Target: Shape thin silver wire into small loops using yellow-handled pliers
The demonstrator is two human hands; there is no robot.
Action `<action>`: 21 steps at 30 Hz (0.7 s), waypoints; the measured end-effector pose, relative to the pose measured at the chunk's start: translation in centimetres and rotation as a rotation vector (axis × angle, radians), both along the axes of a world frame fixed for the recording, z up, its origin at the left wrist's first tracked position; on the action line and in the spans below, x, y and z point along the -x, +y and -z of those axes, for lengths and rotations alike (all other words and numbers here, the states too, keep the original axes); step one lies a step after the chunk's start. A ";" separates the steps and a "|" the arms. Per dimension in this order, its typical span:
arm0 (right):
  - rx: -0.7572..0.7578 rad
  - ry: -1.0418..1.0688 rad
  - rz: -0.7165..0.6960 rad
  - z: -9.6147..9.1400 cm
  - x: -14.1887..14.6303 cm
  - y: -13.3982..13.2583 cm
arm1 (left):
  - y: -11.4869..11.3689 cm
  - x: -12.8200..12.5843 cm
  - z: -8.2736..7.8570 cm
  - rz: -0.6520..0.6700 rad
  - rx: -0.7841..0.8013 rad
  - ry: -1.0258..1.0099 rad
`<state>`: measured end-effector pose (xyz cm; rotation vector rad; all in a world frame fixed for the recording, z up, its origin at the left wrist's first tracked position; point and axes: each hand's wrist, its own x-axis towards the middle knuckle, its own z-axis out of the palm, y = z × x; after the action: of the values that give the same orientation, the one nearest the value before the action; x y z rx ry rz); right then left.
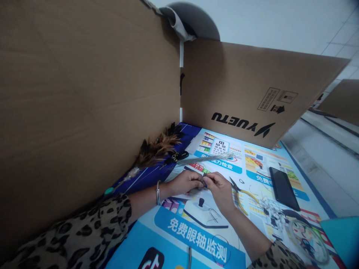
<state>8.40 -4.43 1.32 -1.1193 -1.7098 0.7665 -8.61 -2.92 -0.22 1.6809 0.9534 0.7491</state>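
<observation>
My left hand [183,182] and my right hand [221,188] meet over the printed poster [196,239] on the table. Both pinch a small dark piece [204,182] between their fingertips; what it is I cannot make out. A silver bangle [158,192] sits on my left wrist. Just past the hands lies a bundle of thin metal wires [206,158]. Pliers with yellow handles [240,191] lie right of my right hand.
A brown feather duster [155,151] lies along the left cardboard wall [84,104]. Another cardboard panel [252,86] stands behind. A black phone [284,188] rests at right, with bent wire bits [269,209] near it. A teal object [340,239] sits at the right corner.
</observation>
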 end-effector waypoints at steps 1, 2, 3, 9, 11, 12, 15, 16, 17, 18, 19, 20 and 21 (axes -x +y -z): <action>-0.017 -0.014 0.000 -0.1 0.0 0.0 | 0.0 0.0 0.0 0.002 -0.009 0.004; -0.032 -0.027 -0.001 -0.2 0.0 0.0 | 0.0 0.0 0.0 0.004 -0.019 0.006; -0.045 -0.040 -0.003 -0.3 0.0 -0.1 | 0.0 0.1 0.0 0.006 -0.030 0.007; -0.107 -0.096 -0.036 -0.4 0.0 -0.1 | 0.2 0.2 0.3 0.033 -0.116 0.042; -0.121 -0.095 -0.044 -0.2 -0.1 -0.1 | 0.2 0.2 0.3 0.050 -0.136 0.064; -0.125 -0.093 -0.047 -0.1 -0.1 -0.1 | 0.2 0.2 0.3 0.056 -0.146 0.074; -0.132 -0.089 -0.062 0.1 -0.2 0.0 | 0.1 0.3 0.2 0.062 -0.184 0.085; -0.136 -0.087 -0.066 0.1 -0.2 0.1 | 0.1 0.3 0.1 0.063 -0.200 0.085; -0.139 -0.087 -0.070 0.2 -0.2 0.1 | 0.1 0.3 0.0 0.066 -0.215 0.086; -0.142 -0.086 -0.074 0.2 -0.2 0.2 | 0.1 0.3 0.0 0.071 -0.231 0.089; -0.146 -0.082 -0.078 0.2 -0.3 0.2 | 0.1 0.3 0.0 0.075 -0.248 0.093; -0.150 -0.079 -0.082 0.2 -0.3 0.3 | 0.1 0.3 0.0 0.079 -0.266 0.098; -0.151 -0.076 -0.088 0.2 -0.3 0.4 | 0.2 0.3 0.0 0.084 -0.283 0.103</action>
<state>8.71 -4.03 1.11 -0.9855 -1.8586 0.6441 -8.92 -2.73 -0.26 2.0101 0.8717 0.7743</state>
